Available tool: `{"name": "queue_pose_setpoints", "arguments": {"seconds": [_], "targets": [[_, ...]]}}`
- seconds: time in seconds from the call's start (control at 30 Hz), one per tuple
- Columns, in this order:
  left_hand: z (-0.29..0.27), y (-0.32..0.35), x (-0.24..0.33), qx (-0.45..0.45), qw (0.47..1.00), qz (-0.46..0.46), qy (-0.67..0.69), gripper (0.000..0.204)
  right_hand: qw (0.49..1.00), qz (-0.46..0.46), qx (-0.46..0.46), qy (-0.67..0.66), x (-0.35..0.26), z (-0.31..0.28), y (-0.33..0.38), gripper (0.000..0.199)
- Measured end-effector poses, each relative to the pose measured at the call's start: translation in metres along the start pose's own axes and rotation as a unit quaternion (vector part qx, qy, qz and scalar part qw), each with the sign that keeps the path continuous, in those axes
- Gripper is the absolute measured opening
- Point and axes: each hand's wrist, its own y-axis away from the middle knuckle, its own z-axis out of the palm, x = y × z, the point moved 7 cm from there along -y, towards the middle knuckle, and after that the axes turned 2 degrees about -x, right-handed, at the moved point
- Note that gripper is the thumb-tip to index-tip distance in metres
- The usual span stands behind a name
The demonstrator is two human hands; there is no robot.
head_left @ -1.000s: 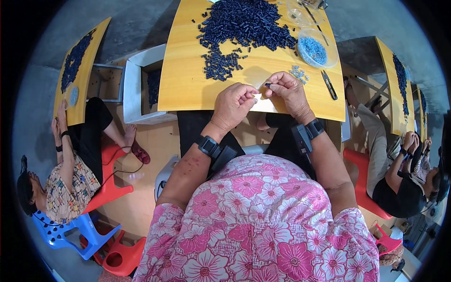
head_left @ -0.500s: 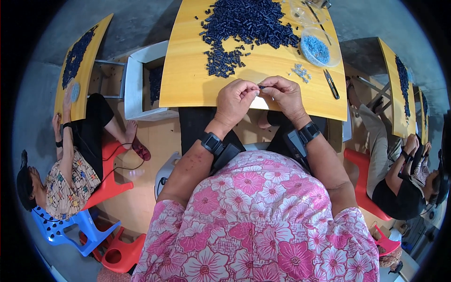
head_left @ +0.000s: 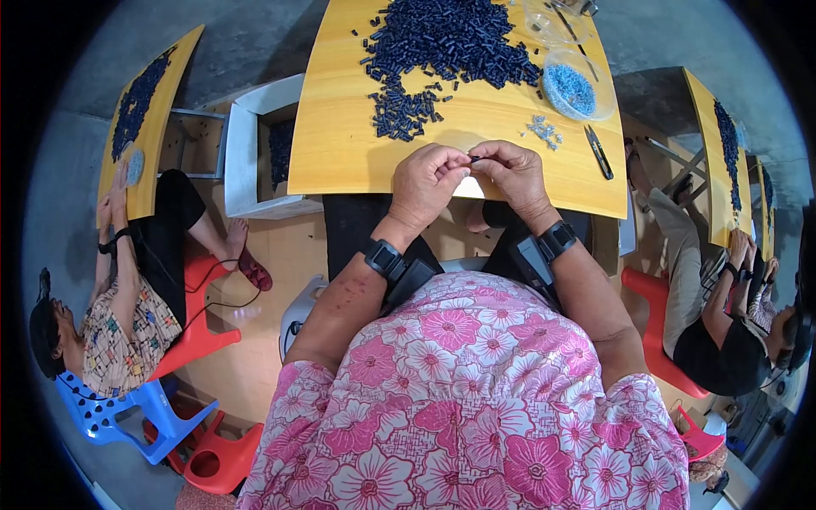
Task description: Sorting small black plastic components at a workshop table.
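right hand [head_left: 515, 175] now nearer left hand [head_left: 423, 182]

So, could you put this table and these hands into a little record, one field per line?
Right hand: pinching a small dark piece
Left hand: meets the right at that piece; exact grip unclear
Table: yellow, wood-like
Main pile: dark tube-shaped pieces, toward the far side
Bowl: clear, round, holding small blue pieces, right of the pile
Loose bits: small, pale bluish, in front of the bowl
Tool: dark, snips-like, near the table's right edge
Beside table: open white box, left
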Motion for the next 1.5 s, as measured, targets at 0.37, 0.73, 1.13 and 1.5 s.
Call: {"name": "queue_pose_setpoints", "arguments": {"seconds": [0.37,0.73,1.13,1.5], "targets": [[0.000,0.000,-0.004,-0.005,1.000,-0.002,0.003,0.018,0.992,-0.068,-0.059,0.092,-0.022,0.008,0.002,0.011],[-0.001,-0.002,-0.005,-0.013,1.000,-0.003,0.009,0.014,0.992,-0.061,-0.069,0.081,-0.022,0.008,0.001,0.014],[0.001,0.000,-0.001,-0.058,0.998,-0.024,0.012,0.014,0.996,0.003,-0.073,0.047,-0.018,0.001,-0.004,0.010],[-0.005,0.002,0.000,-0.032,0.999,0.006,0.023,0.012,0.955,-0.092,0.037,0.280,-0.031,-0.010,0.025,0.006]]}}
